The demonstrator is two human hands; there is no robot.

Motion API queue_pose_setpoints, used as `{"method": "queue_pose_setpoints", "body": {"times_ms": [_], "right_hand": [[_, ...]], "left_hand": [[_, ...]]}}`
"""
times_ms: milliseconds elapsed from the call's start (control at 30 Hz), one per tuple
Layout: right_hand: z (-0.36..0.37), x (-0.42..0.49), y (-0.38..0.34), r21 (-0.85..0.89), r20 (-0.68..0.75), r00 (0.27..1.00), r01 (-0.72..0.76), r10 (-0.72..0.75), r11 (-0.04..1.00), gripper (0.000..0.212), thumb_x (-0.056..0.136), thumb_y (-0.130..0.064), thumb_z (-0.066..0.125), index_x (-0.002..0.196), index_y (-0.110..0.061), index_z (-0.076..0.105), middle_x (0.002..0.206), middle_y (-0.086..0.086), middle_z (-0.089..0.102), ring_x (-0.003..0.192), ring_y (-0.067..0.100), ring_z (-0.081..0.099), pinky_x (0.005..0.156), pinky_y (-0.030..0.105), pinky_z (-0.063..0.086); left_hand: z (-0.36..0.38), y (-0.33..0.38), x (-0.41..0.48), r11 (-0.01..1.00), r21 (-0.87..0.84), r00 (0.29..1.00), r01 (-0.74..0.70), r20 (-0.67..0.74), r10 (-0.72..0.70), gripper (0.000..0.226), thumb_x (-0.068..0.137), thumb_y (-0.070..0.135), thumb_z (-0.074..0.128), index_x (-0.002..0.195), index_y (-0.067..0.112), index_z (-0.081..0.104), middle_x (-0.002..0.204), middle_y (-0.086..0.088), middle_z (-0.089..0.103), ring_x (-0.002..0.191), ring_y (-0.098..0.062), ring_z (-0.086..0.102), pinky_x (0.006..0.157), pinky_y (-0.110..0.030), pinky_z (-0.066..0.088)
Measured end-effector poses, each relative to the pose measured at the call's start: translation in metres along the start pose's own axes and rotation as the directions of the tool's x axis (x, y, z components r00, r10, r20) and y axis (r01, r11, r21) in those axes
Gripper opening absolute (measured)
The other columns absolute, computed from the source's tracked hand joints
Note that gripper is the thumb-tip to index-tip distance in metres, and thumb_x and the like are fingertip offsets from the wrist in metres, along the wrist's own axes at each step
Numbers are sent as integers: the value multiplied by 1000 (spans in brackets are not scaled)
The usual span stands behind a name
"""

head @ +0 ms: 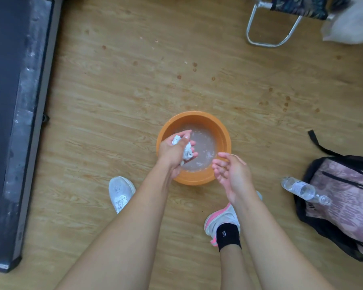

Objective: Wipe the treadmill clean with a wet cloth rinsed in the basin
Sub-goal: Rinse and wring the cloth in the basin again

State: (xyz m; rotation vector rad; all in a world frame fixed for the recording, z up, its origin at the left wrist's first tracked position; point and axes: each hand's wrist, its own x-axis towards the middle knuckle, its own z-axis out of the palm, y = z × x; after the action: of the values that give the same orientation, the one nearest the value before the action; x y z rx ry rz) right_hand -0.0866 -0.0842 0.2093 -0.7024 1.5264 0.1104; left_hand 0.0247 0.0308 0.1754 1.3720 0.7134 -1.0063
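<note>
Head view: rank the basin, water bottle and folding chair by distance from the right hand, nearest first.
1. Basin, just ahead-left of the right hand.
2. Water bottle, on the floor to its right.
3. Folding chair, far ahead, top right.

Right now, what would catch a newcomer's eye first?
The orange basin of cloudy water sits mid-floor, and over it the left hand squeezes a balled white cloth while the right hand hovers open beside it. The dusty dark treadmill runs along the left edge; a patterned bag with a clear bottle lies at right.

floor (pixel 134 91) open btw treadmill (pixel 19 101) & basin (pixel 222 130) | bag (pixel 344 195), bottle (pixel 302 188) block R
</note>
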Motion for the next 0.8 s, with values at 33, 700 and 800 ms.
{"method": "queue_pose_setpoints", "body": {"times_ms": [33,700,800], "right_hand": [[2,3,0,40,1,1000,-16,16,999,16,106,-12,52,104,-9,67,86,14,72,69,18,67,58,21,53],[2,3,40,279,-58,982,-159,182,947,12,103,-12,52,100,-12,63,70,2,62,55,11,53,49,18,40],[7,1,56,268,-92,970,-193,224,944,14,103,-12,52,95,-14,63,66,1,59,49,9,50,42,16,37]], "left_hand": [[1,-1,0,999,21,999,41,-10,-41,13,103,18,64,107,8,71,72,-7,62,47,-10,53,42,-19,44],[17,-29,37,887,461,934,34,-331,136,61,85,60,43,70,4,62,87,-23,73,86,-49,71,72,-51,58],[25,-23,32,847,531,937,22,-307,167,57,92,55,44,76,4,65,90,-22,75,89,-45,72,77,-47,59]]}}
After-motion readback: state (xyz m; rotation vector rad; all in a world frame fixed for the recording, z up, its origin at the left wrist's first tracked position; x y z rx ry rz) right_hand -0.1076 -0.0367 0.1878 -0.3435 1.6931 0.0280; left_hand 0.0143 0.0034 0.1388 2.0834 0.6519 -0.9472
